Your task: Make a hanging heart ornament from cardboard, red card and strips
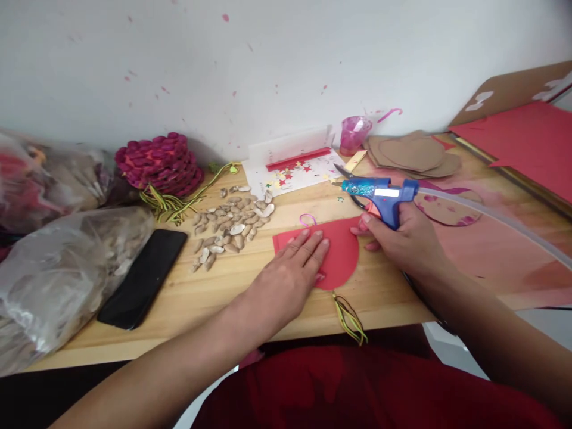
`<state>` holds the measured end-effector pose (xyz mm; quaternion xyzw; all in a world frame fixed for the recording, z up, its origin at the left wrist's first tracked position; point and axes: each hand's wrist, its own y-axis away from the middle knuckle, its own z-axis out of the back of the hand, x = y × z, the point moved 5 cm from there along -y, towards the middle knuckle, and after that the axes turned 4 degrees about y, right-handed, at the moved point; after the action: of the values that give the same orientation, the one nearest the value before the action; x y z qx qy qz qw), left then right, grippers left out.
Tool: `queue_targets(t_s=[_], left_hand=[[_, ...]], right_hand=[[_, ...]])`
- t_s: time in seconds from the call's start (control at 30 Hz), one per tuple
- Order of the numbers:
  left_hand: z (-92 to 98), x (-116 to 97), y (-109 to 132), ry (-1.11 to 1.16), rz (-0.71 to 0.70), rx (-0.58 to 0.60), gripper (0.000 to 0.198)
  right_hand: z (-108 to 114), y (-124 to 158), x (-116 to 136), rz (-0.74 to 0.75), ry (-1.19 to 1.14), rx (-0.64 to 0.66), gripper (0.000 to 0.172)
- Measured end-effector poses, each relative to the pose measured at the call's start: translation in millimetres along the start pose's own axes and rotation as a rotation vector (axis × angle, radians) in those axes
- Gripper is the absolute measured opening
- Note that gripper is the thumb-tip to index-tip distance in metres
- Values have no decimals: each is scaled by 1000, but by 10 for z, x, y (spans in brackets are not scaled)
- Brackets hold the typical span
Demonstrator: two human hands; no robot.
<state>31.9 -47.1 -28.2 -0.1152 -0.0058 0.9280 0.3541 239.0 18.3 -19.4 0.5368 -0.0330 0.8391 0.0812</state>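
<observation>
Left hand [290, 274] lay flat and ungripping over the left part of a red paper piece [340, 259], at mid-frame on the counter [192, 292]. The paper looked smooth and plain, rounded at its right end. There, the nearer right hand [406, 235] gripped a blue glue gun [393, 205], barrel stretched crosswise, nozzle pointing left, higher in the frame than the paper.

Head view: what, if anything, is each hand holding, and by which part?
The right hand holds the blue glue gun by its handle. The left hand lies palm down on the red cutout, with no visible grip.
</observation>
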Motion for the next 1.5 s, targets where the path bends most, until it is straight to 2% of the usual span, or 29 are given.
queue_targets(t_s=[0.27, 0.4, 0.6, 0.77, 1.1, 1.2, 1.33, 1.5], left_hand=[[130, 116, 361, 161, 180, -363, 61], [194, 135, 417, 108, 253, -466, 69], [209, 150, 400, 82, 245, -429, 77], [187, 139, 385, 16, 187, -328, 53], [207, 77, 367, -96, 129, -266, 31], [199, 70, 335, -26, 112, -303, 29], [219, 19, 277, 216, 62, -365, 26], [239, -77, 204, 299, 145, -402, 15]], right_hand=[[-19, -11, -34, 7, -52, 31, 29], [-24, -18, -39, 25, -56, 46, 27], [-33, -24, -39, 33, -69, 51, 30], [-44, -17, -20, 15, -70, 52, 31], [-67, -25, -27, 31, -66, 73, 38], [-67, -29, -33, 39, -67, 79, 40], [-60, -21, -17, 52, -77, 82, 37], [-50, -13, -7, 37, -69, 81, 33]])
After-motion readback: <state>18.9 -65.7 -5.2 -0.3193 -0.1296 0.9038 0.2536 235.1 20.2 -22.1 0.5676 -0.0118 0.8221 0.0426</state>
